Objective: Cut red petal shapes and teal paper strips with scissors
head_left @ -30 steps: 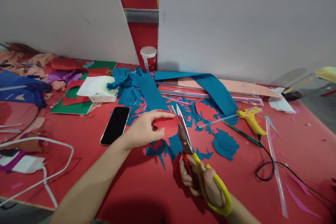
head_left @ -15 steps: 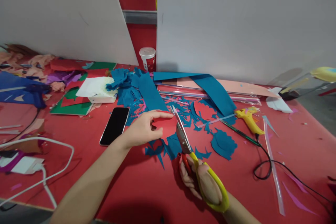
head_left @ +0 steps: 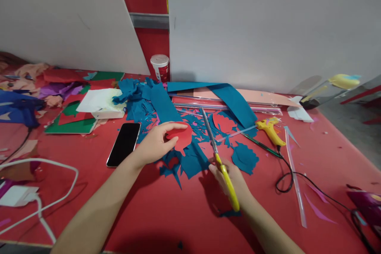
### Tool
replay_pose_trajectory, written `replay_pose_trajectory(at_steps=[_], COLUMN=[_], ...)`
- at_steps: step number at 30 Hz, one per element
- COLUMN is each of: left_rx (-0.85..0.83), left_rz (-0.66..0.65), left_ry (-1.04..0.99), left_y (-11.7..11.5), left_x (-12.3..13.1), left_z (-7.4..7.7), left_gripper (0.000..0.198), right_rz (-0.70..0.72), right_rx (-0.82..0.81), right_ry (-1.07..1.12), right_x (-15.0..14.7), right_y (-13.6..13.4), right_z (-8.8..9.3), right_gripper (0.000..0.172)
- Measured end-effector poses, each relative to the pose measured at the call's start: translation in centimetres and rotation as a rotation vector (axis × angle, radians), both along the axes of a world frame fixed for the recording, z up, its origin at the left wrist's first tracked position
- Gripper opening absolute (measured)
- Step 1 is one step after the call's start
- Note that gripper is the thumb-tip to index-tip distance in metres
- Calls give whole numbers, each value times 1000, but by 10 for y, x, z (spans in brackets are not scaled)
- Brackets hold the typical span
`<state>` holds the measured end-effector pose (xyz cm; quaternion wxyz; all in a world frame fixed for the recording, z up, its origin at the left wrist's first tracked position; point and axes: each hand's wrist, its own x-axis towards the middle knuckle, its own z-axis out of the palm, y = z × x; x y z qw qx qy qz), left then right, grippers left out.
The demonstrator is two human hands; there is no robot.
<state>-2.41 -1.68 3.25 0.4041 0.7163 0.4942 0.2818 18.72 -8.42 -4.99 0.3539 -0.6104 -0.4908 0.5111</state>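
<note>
Between the thumb and fingers of my left hand [head_left: 159,143] is a small red paper cutout [head_left: 182,139] with a curved edge. My right hand [head_left: 230,178] is wrapped round a pair of scissors with yellow handles [head_left: 228,184]. Their blades [head_left: 209,129] point away from me, seen edge-on and apart from the cutout. Blue paper scraps [head_left: 192,162] lie beneath and between the hands. Beyond the blades rests a red scalloped paper piece [head_left: 224,122]. To the right of the scissors lies a blue scalloped piece [head_left: 245,158].
A black-screened phone [head_left: 123,145] lies left of my left hand. At the right are a yellow glue gun [head_left: 272,131] and its black cord. A lidded cup [head_left: 160,68] stands by the white panels. Long blue paper strips [head_left: 235,101] cross the back; a white cable [head_left: 68,166] loops at left.
The scissors have come away from the red cutout and turned more upright and edge-on. My left hand still holds the cutout. The whole view has shifted slightly to the right.
</note>
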Motion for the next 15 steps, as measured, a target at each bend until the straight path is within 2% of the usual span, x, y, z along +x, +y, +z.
replay_pose_trajectory(at_steps=[4,8,12,15], left_rx=[30,109,166,166], left_rz=[8,26,62,89], left_ry=[65,134,240,281], left_y=[0,1,1,2], left_x=[1,2,3,4], left_z=[-2,-5,-8,-11], left_gripper=[33,36,45,51], right_rz=[29,160,234,246], right_rx=[193,218,227,320], right_ry=[-383,-701,-862,-940], right_x=[3,-2,-7,-7], right_y=[4,1,-2,-3], right_z=[-2,-5,-8,-12], right_gripper=[16,35,38,37])
